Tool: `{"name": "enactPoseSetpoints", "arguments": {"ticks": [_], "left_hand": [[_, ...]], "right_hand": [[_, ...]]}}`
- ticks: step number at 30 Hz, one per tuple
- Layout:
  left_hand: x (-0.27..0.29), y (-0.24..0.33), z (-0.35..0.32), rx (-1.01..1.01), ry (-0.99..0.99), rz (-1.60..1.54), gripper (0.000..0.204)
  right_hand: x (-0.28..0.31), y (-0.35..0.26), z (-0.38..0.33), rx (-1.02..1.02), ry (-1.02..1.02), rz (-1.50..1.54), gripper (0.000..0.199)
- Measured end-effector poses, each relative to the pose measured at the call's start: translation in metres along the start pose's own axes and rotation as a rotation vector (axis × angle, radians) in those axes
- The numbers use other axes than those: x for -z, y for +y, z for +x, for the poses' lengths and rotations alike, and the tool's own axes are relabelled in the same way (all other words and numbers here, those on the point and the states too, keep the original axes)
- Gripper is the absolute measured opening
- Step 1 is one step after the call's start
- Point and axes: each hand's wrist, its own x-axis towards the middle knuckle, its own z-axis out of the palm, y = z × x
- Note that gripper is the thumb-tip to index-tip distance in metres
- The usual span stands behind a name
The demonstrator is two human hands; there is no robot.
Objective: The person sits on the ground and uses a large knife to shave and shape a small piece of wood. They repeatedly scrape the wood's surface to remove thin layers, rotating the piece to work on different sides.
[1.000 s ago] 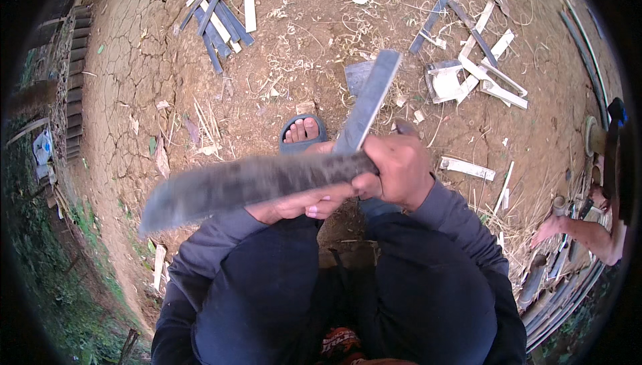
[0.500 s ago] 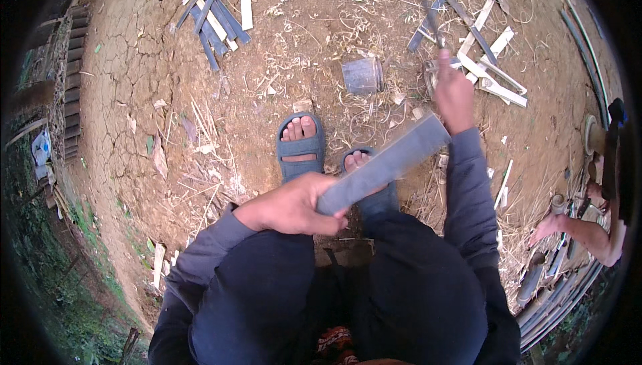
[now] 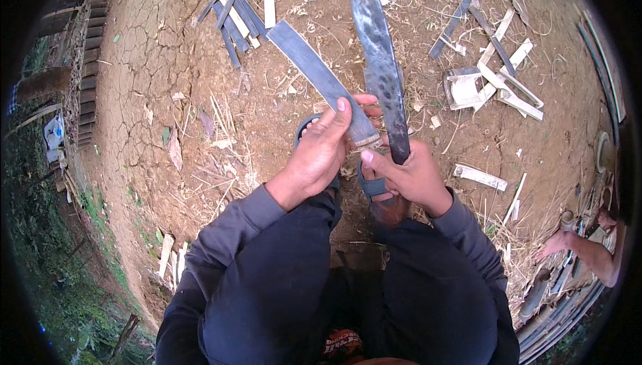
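The left hand (image 3: 319, 154) is clenched around the near end of a flat grey bamboo slat (image 3: 319, 78), which slants away to the far left above the cracked brown dirt ground (image 3: 167, 84). The right hand (image 3: 408, 176) grasps the handle of a long dark steel machete (image 3: 380, 64), its blade pointing far, just right of the slat and close to it near the hands. Blue sandals (image 3: 372, 186) show below the hands. Cut pale bamboo strips (image 3: 498, 77) lie far right; another person's hand (image 3: 554, 246) rests near right.
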Motion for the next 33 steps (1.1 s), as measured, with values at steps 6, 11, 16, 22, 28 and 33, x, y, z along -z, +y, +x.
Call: {"name": "enactPoseSetpoints", "arguments": {"ticks": [6,11,16,22,28,33], "left_hand": [[0.017,0.011,-0.004,0.398,0.171,0.511,0.052],[0.019,0.041,-0.017,-0.727,0.249,1.843,0.037],[0.030,0.069,0.008,-0.530,-0.200,2.100,0.041],[0.019,0.032,0.001,0.403,-0.037,1.148,0.039],[-0.004,0.004,-0.004,0.327,0.092,0.779,0.027],[0.013,-0.026,-0.006,-0.240,0.125,1.413,0.023]], "right_hand": [[0.020,-0.009,0.006,-0.025,0.036,-0.055,0.022],[0.060,-0.020,0.001,-0.105,-0.031,-0.106,0.026],[0.075,-0.033,0.002,-0.081,-0.117,-0.150,0.026],[0.073,-0.025,0.015,0.191,0.282,-0.670,0.035],[0.035,0.018,0.004,0.497,0.327,-1.091,0.025],[0.016,0.017,0.004,0.591,0.271,-1.123,0.023]]}}
